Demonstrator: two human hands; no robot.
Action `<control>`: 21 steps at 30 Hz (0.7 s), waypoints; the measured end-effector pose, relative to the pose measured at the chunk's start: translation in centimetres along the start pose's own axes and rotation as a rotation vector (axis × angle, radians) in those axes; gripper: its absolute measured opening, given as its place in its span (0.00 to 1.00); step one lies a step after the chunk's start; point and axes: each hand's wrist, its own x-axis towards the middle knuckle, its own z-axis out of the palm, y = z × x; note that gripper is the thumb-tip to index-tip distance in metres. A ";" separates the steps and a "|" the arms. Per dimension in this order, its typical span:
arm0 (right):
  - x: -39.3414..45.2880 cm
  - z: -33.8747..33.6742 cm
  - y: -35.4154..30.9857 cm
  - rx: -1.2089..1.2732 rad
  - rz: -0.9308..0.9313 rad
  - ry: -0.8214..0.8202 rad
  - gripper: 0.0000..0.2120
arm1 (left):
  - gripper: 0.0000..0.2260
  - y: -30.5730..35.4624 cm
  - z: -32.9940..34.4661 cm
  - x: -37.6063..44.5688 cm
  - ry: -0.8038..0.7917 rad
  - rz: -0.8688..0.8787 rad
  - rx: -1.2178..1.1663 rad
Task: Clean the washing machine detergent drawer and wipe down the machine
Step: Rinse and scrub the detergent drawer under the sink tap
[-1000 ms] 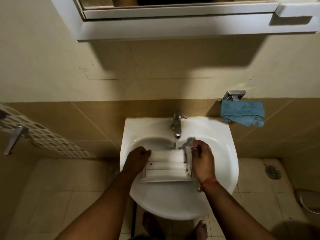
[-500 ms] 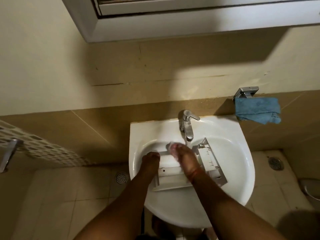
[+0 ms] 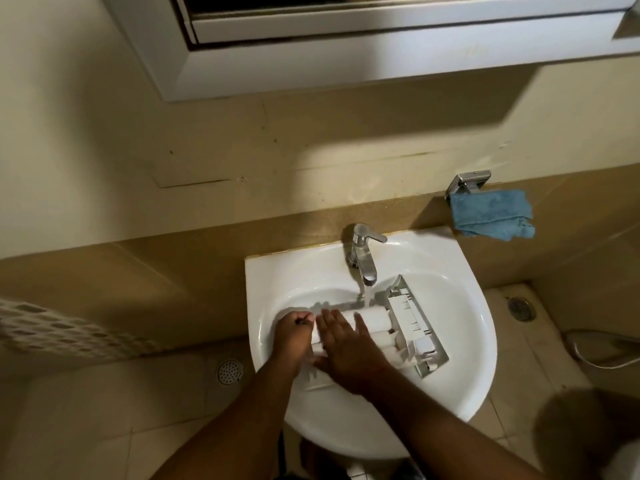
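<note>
Low in the frame's centre, your right hand (image 3: pixel 341 344) lies flat with fingers spread on the white plastic detergent drawer (image 3: pixel 372 336) resting in the white ceramic basin (image 3: pixel 460 341), while your left hand (image 3: pixel 292 332), fingers curled, grips the drawer's left end. Above them water runs from the chrome tap (image 3: pixel 362 252) onto the drawer. Further up, at right, a blue cloth (image 3: pixel 491 214) hangs from a metal wall holder (image 3: pixel 467 183).
</note>
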 end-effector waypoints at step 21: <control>2.6 -0.4 0.2 0.231 -0.159 0.224 0.24 | 0.18 2.1 -1.1 1.2 -0.139 -0.293 -0.509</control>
